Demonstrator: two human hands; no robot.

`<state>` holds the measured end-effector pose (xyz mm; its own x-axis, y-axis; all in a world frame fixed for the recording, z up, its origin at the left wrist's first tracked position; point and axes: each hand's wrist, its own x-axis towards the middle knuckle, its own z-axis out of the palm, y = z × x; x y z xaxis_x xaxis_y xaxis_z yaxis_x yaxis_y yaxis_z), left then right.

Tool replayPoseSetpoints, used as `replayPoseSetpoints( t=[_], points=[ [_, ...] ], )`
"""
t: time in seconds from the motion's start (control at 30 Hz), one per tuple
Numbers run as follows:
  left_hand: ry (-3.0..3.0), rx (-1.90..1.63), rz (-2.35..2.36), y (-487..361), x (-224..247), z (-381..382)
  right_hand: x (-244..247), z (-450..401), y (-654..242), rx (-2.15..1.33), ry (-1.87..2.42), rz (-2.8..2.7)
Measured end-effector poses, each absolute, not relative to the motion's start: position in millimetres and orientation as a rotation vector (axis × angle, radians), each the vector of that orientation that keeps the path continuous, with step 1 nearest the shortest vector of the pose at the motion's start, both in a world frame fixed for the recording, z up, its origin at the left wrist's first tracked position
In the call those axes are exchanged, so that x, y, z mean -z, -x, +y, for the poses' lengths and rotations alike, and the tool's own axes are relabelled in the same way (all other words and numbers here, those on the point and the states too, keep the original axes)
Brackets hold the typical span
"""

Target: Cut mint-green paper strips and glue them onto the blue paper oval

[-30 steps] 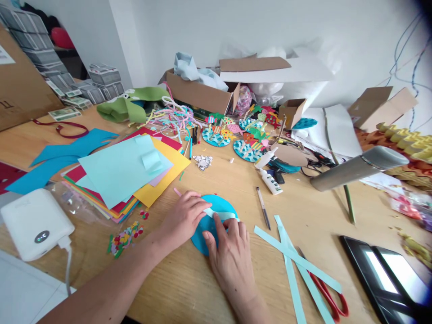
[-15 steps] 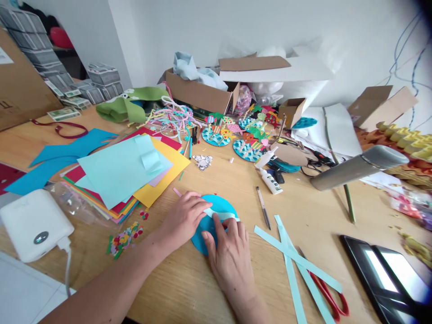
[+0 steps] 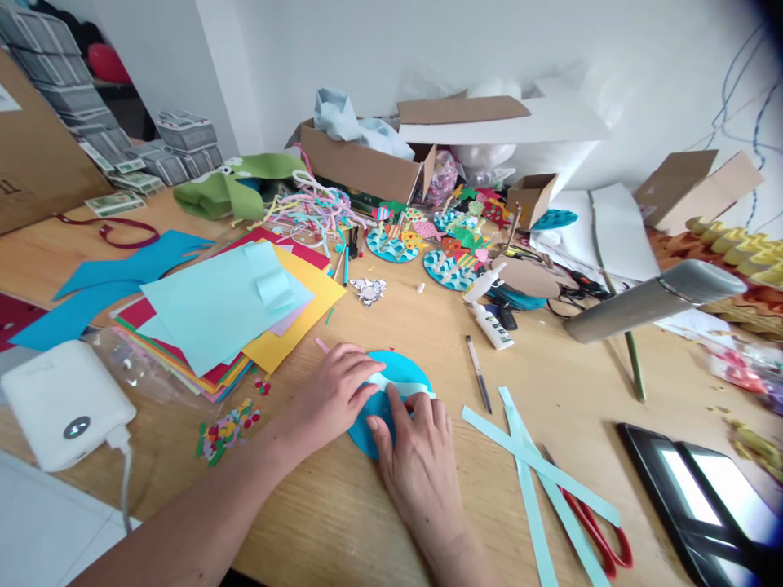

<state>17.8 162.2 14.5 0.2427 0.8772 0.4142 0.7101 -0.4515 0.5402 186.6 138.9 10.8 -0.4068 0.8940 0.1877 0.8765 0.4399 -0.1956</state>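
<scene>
A round blue paper disc [image 3: 360, 436] lies flat on the table under both my hands. Across its upper half runs a pale blue paper strip [image 3: 407, 388], bent into a low wave. My left hand [image 3: 330, 391] has its fingers and thumb closed about the strip's left end, which they hide. My right hand [image 3: 419, 452] rests over the disc's right side, its index fingertip touching the strip and its thumb spread apart. The middle finger bends beside the strip's right end. More pale blue strips [image 3: 532, 481] lie crossed to the right, over red-handled scissors [image 3: 593, 526].
Coloured paper sheets [image 3: 208, 310] are stacked at left, above small paper scraps [image 3: 229, 432] and a white power bank [image 3: 67, 408]. A pen [image 3: 479, 375], glue bottles [image 3: 493, 328] and a grey cylinder [image 3: 654, 302] stand or lie at right. Decorated discs [image 3: 449, 273] sit farther back.
My left fingers have shifted slightly left and down along the strip. The right hand stays almost in place, and the view has moved very little.
</scene>
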Motion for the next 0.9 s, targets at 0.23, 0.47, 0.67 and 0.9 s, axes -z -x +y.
replayPoseSetpoints(
  t=[0.23,0.47,0.67,0.9],
  points=[
    [-2.136,-1.217,1.617,-11,-23,163,-11,139,-187,-0.122,1.544,-2.424],
    [-2.117,-1.263,1.619,-11,-25,163,-11,139,-188,-0.111,1.532,-2.411],
    [-2.176,-1.254,1.696,-9,-28,157,-11,138,-188,-0.078,1.532,-2.416],
    [-2.358,-1.122,1.475,-20,-29,139,-12,138,-186,-0.055,1.568,-2.449]
  ],
)
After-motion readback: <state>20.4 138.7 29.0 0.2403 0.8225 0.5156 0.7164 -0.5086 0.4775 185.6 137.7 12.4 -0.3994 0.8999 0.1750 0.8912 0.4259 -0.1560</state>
